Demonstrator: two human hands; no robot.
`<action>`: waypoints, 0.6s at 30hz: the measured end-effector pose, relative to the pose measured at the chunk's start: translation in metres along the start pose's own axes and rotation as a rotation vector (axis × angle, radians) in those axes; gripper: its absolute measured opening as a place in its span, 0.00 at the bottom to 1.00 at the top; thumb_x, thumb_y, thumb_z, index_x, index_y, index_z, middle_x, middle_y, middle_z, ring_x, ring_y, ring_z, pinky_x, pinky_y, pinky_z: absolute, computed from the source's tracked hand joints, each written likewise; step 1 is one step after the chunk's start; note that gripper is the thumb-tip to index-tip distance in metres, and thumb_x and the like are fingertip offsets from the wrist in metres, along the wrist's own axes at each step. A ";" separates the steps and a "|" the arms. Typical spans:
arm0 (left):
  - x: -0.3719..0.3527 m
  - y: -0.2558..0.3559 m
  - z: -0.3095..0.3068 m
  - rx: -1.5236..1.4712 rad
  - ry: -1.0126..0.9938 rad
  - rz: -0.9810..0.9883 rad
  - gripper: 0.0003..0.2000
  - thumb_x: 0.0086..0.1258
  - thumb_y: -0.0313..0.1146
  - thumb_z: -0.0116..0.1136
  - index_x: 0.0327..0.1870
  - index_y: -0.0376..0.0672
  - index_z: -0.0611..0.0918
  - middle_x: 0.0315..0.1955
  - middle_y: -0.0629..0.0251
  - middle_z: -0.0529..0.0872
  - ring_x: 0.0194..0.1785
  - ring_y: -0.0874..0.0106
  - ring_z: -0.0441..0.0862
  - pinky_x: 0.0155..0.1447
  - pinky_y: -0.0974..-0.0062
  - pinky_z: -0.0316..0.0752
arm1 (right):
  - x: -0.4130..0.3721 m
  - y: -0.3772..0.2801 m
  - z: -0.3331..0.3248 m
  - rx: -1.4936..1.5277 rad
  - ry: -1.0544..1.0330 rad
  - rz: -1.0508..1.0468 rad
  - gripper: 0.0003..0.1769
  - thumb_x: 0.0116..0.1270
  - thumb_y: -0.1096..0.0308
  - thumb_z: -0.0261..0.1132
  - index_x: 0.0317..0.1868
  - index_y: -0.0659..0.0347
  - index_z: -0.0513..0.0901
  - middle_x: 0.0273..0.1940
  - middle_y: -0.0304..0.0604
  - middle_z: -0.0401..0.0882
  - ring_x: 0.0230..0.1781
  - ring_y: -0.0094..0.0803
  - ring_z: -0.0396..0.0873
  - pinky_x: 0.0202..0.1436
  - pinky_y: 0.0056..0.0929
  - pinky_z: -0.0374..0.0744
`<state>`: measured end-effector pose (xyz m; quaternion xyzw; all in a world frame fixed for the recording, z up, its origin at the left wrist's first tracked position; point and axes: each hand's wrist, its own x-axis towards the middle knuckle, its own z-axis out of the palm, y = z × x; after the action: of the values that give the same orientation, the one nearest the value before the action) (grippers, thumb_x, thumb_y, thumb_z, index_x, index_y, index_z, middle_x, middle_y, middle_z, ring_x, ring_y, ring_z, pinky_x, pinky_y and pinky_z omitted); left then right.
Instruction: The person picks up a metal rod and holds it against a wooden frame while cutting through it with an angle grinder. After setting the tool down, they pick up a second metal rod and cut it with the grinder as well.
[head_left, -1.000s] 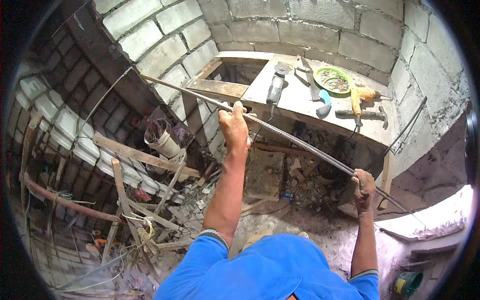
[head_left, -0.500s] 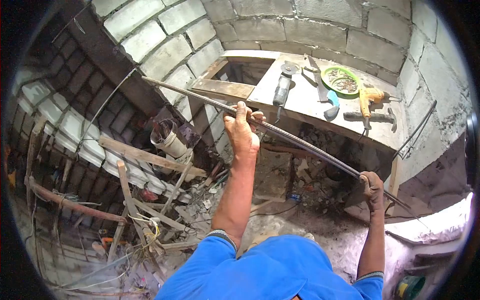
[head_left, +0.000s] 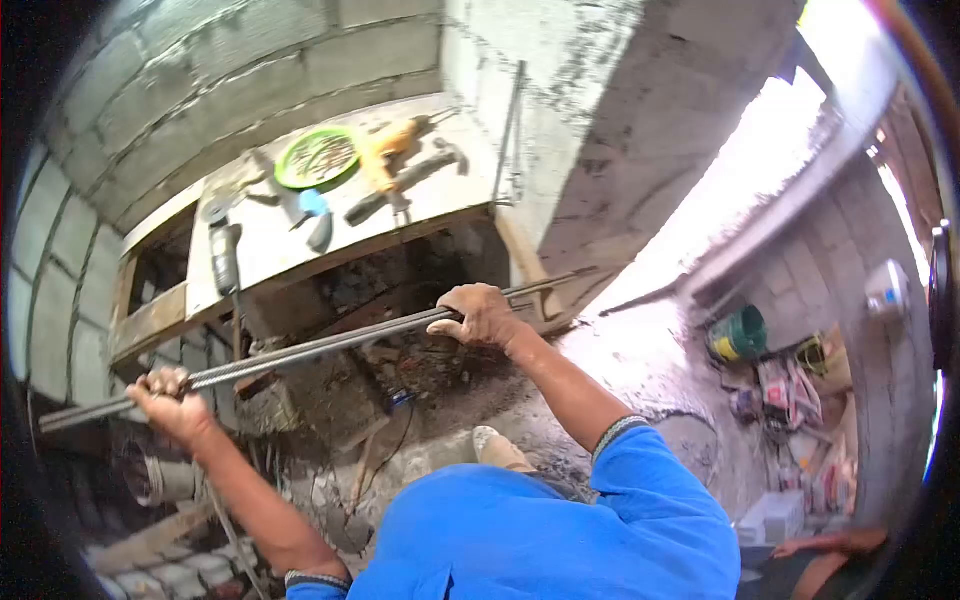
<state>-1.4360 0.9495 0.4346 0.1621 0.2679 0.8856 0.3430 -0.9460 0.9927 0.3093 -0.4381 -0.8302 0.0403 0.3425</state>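
Several long steel rods [head_left: 320, 343] lie across the view in front of my body, bundled together and slightly tilted, with the right end higher. Near their left end my left hand [head_left: 172, 402] is wrapped round them, palm partly up. My right hand [head_left: 474, 314] grips the rods from above, closer to their right end. Beyond them stands a worktop [head_left: 270, 235] bearing an angle grinder [head_left: 223, 255], a green tray [head_left: 318, 158] of small metal pieces, a yellow drill [head_left: 385, 152], a hammer [head_left: 410, 180] and a blue-handled saw [head_left: 316, 215].
Block walls [head_left: 250, 60] rise behind the worktop. A white bucket [head_left: 165, 480] and boards lie at lower left, rubble under the worktop. At right are a green bucket [head_left: 738, 334], assorted items and another person's arm [head_left: 835, 543] at the bottom.
The view has swung to the right, bringing the green bucket area and another person's arm into sight. The rods now slope up to the right instead of down; both hands still hold them.
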 end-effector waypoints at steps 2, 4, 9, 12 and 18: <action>0.003 -0.003 0.009 0.086 -0.001 0.049 0.18 0.83 0.51 0.48 0.35 0.47 0.68 0.19 0.73 0.62 0.21 0.78 0.60 0.25 0.76 0.61 | -0.009 0.024 0.000 -0.068 0.039 0.002 0.34 0.63 0.29 0.62 0.29 0.56 0.83 0.25 0.45 0.80 0.28 0.45 0.83 0.33 0.40 0.82; -0.002 0.002 0.008 0.129 -0.020 0.078 0.19 0.83 0.51 0.47 0.35 0.47 0.68 0.19 0.73 0.61 0.21 0.78 0.60 0.25 0.76 0.62 | -0.019 0.033 0.001 -0.092 0.035 0.012 0.35 0.64 0.28 0.61 0.27 0.57 0.82 0.24 0.45 0.79 0.27 0.45 0.82 0.32 0.39 0.81; 0.069 0.045 -0.021 0.147 -0.041 0.049 0.20 0.82 0.48 0.50 0.29 0.47 0.66 0.20 0.73 0.61 0.20 0.77 0.57 0.27 0.74 0.58 | 0.005 0.006 0.007 -0.010 -0.034 0.025 0.38 0.65 0.25 0.57 0.25 0.57 0.78 0.23 0.46 0.78 0.27 0.45 0.83 0.30 0.39 0.80; 0.115 0.104 -0.025 0.246 0.024 0.082 0.20 0.83 0.44 0.49 0.26 0.47 0.64 0.21 0.72 0.60 0.22 0.75 0.56 0.29 0.74 0.56 | 0.034 -0.041 0.019 0.083 -0.083 0.050 0.39 0.65 0.23 0.54 0.28 0.57 0.79 0.25 0.49 0.80 0.30 0.50 0.84 0.33 0.45 0.81; 0.197 0.191 -0.031 0.320 -0.019 0.132 0.20 0.85 0.40 0.45 0.26 0.48 0.62 0.21 0.72 0.57 0.25 0.75 0.55 0.31 0.75 0.56 | 0.080 -0.114 0.023 0.151 -0.103 0.070 0.39 0.67 0.26 0.54 0.29 0.59 0.80 0.27 0.52 0.81 0.33 0.53 0.84 0.36 0.46 0.81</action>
<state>-1.6906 0.9560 0.5416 0.2403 0.3912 0.8505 0.2566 -1.0702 0.9886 0.3760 -0.4371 -0.8255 0.1370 0.3297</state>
